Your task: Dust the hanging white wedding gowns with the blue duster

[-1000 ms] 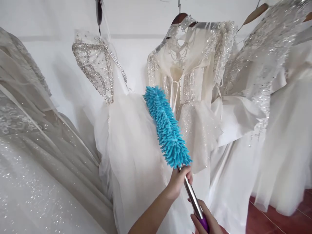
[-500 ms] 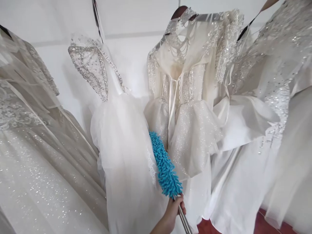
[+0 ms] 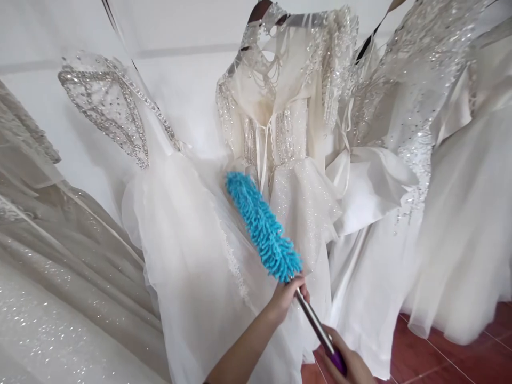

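Observation:
A blue microfibre duster (image 3: pixel 262 226) on a metal rod with a purple grip slants up to the left in front of hanging white gowns. My left hand (image 3: pixel 288 296) is closed round the rod just below the blue head. My right hand (image 3: pixel 347 364) is closed round the purple grip at the bottom edge. The duster head lies against the tulle skirt of a white gown with a beaded bodice (image 3: pixel 172 224), beside a cream gown with a laced, sequinned bodice (image 3: pixel 286 144).
More gowns hang close on both sides: a glittery one (image 3: pixel 48 277) at the left and a beaded one (image 3: pixel 424 160) at the right. A white wall (image 3: pixel 188 90) stands behind them. Red floor tiles (image 3: pixel 460 352) show at the lower right.
The duster swept down the skirts, then came back up and left. My right hand dropped out of view and is back on the purple grip. The view has shifted right.

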Action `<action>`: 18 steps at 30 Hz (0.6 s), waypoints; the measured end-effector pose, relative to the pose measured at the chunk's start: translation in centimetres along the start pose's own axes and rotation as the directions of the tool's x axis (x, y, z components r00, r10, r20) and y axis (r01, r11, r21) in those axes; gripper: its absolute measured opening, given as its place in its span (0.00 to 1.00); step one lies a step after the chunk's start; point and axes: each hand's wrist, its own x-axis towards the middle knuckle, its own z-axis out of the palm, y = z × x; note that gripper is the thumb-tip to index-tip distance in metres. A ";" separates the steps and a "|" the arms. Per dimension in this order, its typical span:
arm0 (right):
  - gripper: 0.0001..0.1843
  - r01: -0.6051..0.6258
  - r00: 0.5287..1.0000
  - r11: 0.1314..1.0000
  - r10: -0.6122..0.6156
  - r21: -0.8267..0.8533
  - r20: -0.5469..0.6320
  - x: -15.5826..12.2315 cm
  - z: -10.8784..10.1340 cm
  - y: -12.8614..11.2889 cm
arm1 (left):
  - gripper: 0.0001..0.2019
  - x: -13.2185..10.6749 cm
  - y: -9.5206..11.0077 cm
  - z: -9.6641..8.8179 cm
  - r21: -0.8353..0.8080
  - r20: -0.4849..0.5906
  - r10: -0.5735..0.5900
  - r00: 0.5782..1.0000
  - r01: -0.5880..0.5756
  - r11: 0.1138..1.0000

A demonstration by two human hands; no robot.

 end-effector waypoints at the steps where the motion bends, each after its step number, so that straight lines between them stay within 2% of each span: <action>1: 0.24 0.010 1.000 0.998 -0.011 -0.065 -0.022 1.1 -1.3 -1.2 | 0.13 0.7 1.6 0.6 -0.002 0.051 0.049 0.998 -0.049 0.999; 3: 0.23 0.053 0.999 0.989 -0.054 -0.135 -0.004 3.0 -3.7 -3.6 | 0.14 1.9 4.4 1.7 -0.016 0.121 0.134 0.984 -0.133 0.991; 5: 0.21 0.068 0.998 0.981 -0.069 -0.184 -0.002 4.6 -5.4 -5.2 | 0.15 3.0 6.2 2.4 -0.029 0.151 0.196 0.969 -0.194 0.981; 8: 0.19 0.059 0.998 0.979 -0.061 -0.197 -0.002 6.2 -6.4 -5.9 | 0.15 4.9 6.4 2.2 -0.048 0.139 0.237 0.962 -0.232 0.971; 10: 0.19 0.047 0.999 0.982 -0.044 -0.180 0.020 6.8 -6.2 -4.9 | 0.16 6.3 4.9 1.3 -0.074 0.112 0.190 0.975 -0.182 0.980; 13: 0.23 0.009 0.997 0.977 0.006 -0.213 0.071 7.3 -5.5 -2.0 | 0.19 8.1 1.0 -0.3 -0.122 0.070 0.055 0.996 -0.046 0.991; 18: 0.29 -0.029 0.976 0.939 0.101 -0.343 0.194 6.3 -5.2 3.9 | 0.20 8.0 -6.9 -1.9 -0.184 0.021 -0.076 0.997 0.078 0.980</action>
